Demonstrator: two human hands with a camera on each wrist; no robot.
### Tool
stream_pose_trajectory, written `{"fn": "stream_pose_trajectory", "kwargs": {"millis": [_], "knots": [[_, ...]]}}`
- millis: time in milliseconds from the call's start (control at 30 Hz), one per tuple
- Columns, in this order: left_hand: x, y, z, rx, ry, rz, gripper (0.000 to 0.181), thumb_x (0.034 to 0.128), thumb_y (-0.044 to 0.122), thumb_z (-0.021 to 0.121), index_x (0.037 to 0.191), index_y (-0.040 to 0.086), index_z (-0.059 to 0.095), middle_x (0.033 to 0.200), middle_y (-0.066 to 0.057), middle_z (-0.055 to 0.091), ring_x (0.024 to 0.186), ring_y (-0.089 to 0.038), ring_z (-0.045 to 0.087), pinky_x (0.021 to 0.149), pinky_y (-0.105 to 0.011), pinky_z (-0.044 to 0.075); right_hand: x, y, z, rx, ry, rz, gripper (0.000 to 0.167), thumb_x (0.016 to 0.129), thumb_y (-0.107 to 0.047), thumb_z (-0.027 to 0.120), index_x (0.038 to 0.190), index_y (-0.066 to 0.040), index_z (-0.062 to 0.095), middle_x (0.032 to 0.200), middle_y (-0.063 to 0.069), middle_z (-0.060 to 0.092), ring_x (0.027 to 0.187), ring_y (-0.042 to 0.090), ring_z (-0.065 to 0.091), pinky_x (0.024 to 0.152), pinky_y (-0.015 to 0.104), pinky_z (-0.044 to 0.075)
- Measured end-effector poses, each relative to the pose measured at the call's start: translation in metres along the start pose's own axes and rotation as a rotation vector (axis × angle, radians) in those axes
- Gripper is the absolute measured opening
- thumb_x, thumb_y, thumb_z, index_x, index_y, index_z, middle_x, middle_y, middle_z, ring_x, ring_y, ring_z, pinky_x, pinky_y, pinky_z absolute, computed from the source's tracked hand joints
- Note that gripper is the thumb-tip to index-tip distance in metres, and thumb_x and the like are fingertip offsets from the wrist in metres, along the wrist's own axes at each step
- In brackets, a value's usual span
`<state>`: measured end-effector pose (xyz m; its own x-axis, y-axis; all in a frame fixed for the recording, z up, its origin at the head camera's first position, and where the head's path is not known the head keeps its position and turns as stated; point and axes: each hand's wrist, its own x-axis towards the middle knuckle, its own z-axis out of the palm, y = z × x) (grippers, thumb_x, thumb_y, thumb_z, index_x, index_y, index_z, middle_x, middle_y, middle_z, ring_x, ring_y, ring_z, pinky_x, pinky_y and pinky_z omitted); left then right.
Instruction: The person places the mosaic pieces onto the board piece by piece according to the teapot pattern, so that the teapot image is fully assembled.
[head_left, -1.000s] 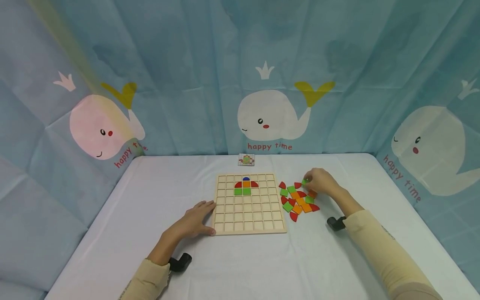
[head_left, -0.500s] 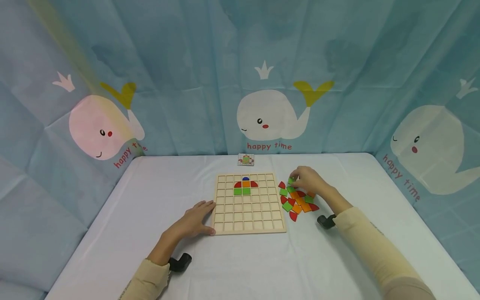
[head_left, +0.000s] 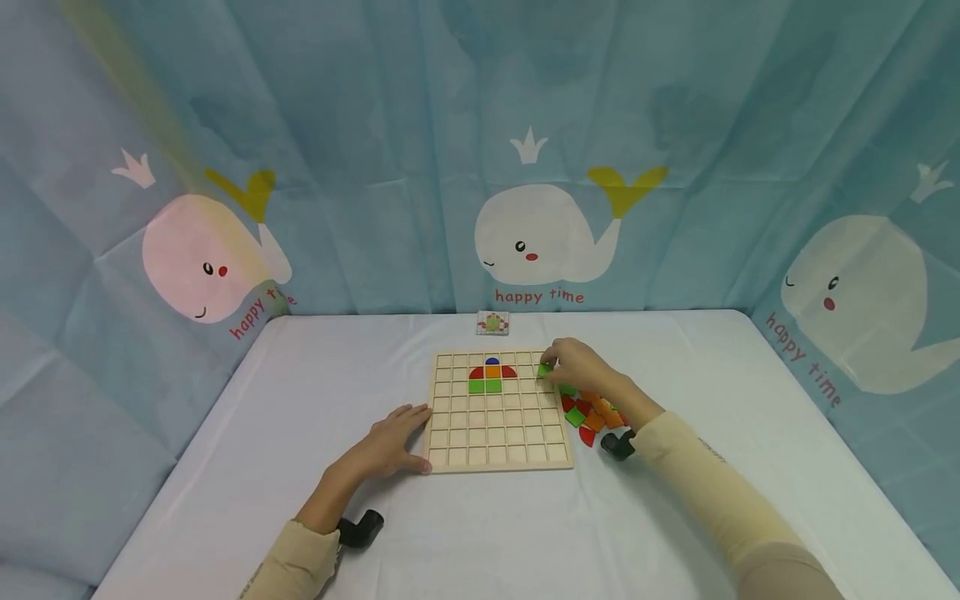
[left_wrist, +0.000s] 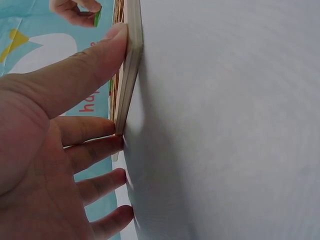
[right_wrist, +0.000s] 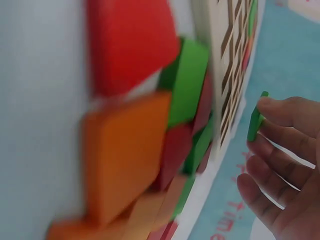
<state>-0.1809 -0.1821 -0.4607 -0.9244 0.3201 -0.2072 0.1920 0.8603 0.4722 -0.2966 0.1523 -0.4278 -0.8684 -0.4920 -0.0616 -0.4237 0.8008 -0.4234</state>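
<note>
A wooden grid board (head_left: pixel 498 433) lies on the white table, holding a blue piece (head_left: pixel 492 362), an orange square (head_left: pixel 492 372), two red pieces (head_left: pixel 509 372) and two green squares (head_left: pixel 492 386). My left hand (head_left: pixel 390 442) rests at the board's left edge, thumb on the rim and fingers spread, as the left wrist view also shows (left_wrist: pixel 60 135). Above the board's upper right part, my right hand (head_left: pixel 585 367) pinches a green square (head_left: pixel 545 370) between thumb and fingers; the right wrist view shows this green square (right_wrist: pixel 256 120) edge-on.
Loose red, green and orange pieces (head_left: pixel 595 422) lie right of the board, partly hidden under the right forearm. A small patterned card (head_left: pixel 492 323) lies behind the board. Blue curtains with whale prints (head_left: pixel 532 237) surround the table.
My right hand has moved left from the loose pieces to the board's upper right, carrying the green square. My left hand stays at the board's edge.
</note>
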Motion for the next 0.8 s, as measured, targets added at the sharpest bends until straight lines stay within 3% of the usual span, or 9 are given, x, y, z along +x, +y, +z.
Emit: {"fn": "stream_pose_trajectory", "kwargs": {"millis": [367,533,800], "knots": [[0.000,0.000,0.001,0.000,0.005,0.000,0.091,0.0708,0.028,0.085,0.147,0.004,0.041,0.155,-0.014,0.038,0.146,-0.040,0.026,0.113,-0.065,0.024,0.024,-0.033,0.024,-0.163,-0.066,-0.091,0.025,0.085,-0.020,0.074,0.106,-0.007,0.074,0.099,0.006,0.066,0.092,0.020,0.060,0.086,0.037,0.054],[0.000,0.000,0.001,0.005,0.009,0.000,0.092,0.0700,0.029,0.085,0.147,0.005,0.042,0.155,-0.014,0.039,0.146,-0.040,0.026,0.113,-0.065,0.025,0.029,-0.040,0.031,-0.169,-0.106,-0.096,0.025,0.086,-0.019,0.073,0.107,-0.006,0.074,0.103,0.007,0.066,0.094,0.020,0.058,0.088,0.037,0.053],[-0.001,0.000,0.000,-0.007,0.005,0.001,0.091,0.0708,0.029,0.085,0.147,0.005,0.041,0.155,-0.013,0.038,0.147,-0.040,0.025,0.114,-0.064,0.024,0.029,-0.044,0.032,-0.168,-0.084,-0.120,0.020,0.087,-0.015,0.072,0.105,-0.007,0.075,0.102,0.007,0.066,0.094,0.021,0.059,0.087,0.038,0.053]]}}
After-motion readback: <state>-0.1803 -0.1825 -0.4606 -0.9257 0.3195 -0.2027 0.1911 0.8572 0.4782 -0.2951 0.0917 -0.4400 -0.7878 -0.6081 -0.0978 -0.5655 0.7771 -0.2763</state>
